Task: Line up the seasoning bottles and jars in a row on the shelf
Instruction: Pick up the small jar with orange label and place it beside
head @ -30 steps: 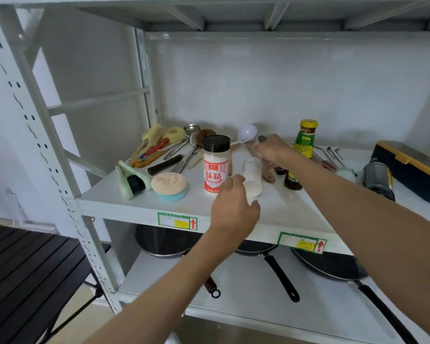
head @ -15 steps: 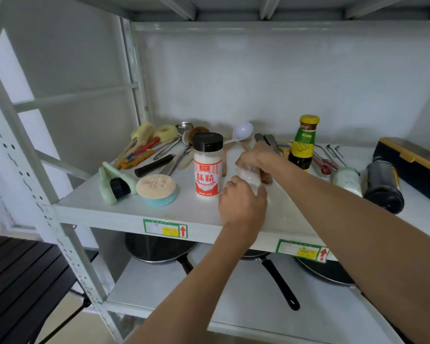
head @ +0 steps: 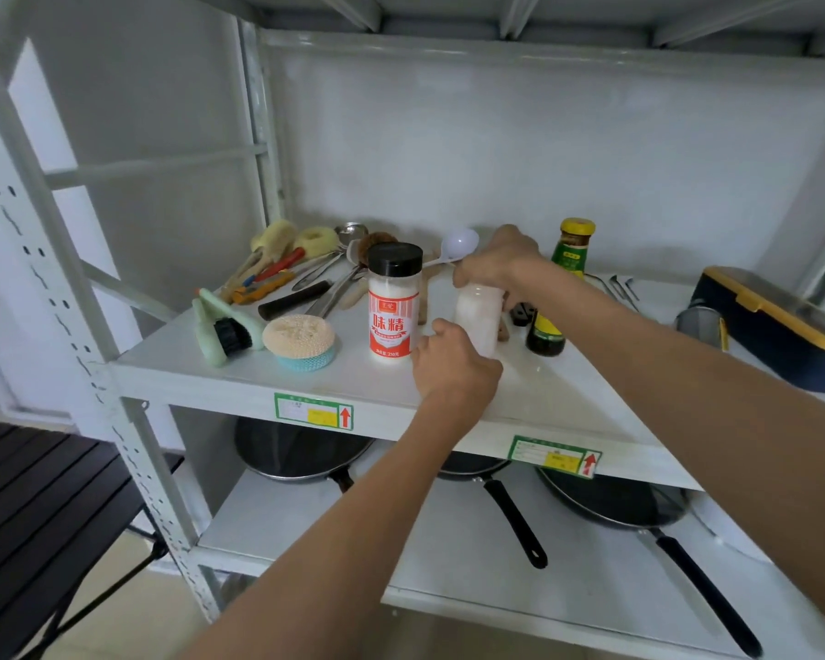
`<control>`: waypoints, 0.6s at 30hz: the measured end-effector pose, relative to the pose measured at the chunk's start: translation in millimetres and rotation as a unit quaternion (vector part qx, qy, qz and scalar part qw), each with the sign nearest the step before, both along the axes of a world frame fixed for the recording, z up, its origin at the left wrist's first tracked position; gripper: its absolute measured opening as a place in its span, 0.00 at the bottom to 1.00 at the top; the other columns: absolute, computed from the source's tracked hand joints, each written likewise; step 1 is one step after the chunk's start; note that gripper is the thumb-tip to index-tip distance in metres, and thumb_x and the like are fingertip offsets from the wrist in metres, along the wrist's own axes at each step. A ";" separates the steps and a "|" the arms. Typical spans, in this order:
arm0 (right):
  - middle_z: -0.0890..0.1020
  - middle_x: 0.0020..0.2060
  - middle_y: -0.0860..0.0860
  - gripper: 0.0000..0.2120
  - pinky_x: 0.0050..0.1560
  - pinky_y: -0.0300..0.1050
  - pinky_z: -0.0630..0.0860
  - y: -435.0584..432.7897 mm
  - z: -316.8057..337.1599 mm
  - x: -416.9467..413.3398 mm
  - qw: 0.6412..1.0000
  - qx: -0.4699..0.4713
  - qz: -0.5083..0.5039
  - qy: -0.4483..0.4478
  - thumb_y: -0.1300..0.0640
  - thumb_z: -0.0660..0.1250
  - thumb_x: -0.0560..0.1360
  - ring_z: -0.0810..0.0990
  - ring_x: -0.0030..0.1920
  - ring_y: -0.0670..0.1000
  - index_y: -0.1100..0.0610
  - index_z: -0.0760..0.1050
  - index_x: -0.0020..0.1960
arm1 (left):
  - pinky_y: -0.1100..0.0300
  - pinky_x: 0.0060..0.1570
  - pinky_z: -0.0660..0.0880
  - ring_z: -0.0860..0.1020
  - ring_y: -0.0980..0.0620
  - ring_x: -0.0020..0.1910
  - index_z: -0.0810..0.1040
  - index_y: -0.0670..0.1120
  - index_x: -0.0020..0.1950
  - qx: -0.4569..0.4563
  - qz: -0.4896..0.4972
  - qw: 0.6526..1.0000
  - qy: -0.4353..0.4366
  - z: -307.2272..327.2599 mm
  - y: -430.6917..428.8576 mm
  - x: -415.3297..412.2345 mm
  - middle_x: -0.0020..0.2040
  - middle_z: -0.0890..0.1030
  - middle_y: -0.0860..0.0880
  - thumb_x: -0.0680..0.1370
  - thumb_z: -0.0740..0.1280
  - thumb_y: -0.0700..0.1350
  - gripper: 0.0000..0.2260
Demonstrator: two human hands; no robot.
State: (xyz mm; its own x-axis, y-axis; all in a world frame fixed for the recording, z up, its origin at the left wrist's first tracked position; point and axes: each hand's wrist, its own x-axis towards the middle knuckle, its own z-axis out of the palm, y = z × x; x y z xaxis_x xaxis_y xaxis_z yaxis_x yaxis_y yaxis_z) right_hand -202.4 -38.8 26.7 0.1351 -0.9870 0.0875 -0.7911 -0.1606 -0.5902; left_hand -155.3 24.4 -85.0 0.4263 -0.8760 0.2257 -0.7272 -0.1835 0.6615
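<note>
A white seasoning jar (head: 480, 312) stands upright on the white shelf (head: 363, 381), held between both hands. My right hand (head: 496, 262) grips its top and my left hand (head: 453, 362) holds its base. Just left of it stands a red-and-white seasoning jar with a black lid (head: 394, 302). Right of the white jar, partly behind my right forearm, is a dark sauce bottle with a yellow cap (head: 565, 273).
Brushes, a scrub pad (head: 301, 340), spoons and utensils (head: 306, 273) crowd the shelf's left and back. A lying jar (head: 701, 326) and a navy box with yellow trim (head: 777, 326) sit at the right. Pans (head: 301, 457) rest on the lower shelf. A black folding table (head: 34, 507) stands at the left.
The white jar lay tilted a second ago; both hands have stood it upright beside the red-and-white jar. The camera has shifted slightly.
</note>
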 end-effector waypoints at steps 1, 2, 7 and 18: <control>0.78 0.45 0.58 0.17 0.47 0.57 0.83 1.2 -1.3 -2.1 1.000 0.008 -0.003 0.002 0.55 0.75 0.63 0.81 0.49 0.60 0.60 0.71 0.45 | 0.51 0.55 0.74 0.75 0.40 0.55 0.66 0.41 0.58 0.007 -0.005 1.000 0.003 -2.2 -0.6 -0.1 0.54 0.77 0.41 0.67 0.73 0.49 0.26; 0.78 0.48 0.58 0.20 0.47 0.56 0.83 1.7 -2.3 -3.7 1.000 0.013 -0.002 0.008 0.54 0.75 0.63 0.80 0.50 0.60 0.60 0.71 0.49 | 0.51 0.53 0.74 0.75 0.40 0.55 0.66 0.41 0.58 0.011 -0.007 1.000 0.000 -4.2 -1.5 0.5 0.54 0.77 0.41 0.67 0.73 0.49 0.26; 0.74 0.53 0.58 0.25 0.51 0.53 0.81 5.5 -10.6 -2.5 0.998 -0.025 0.013 0.063 0.47 0.76 0.63 0.77 0.55 0.58 0.57 0.68 0.50 | 0.53 0.51 0.73 0.76 0.41 0.55 0.67 0.42 0.59 0.022 -0.024 0.999 -0.026 -3.6 -9.2 13.2 0.55 0.77 0.42 0.68 0.73 0.48 0.25; 0.76 0.45 0.55 0.08 0.40 0.43 0.76 6.5 16.2 -15.8 0.985 0.040 0.140 0.092 0.58 0.72 0.72 0.77 0.48 0.56 0.58 0.73 0.40 | 0.49 0.56 0.72 0.74 0.41 0.60 0.61 0.42 0.64 0.009 -0.016 1.000 0.001 -7.1 -9.4 9.9 0.61 0.74 0.43 0.61 0.76 0.61 0.42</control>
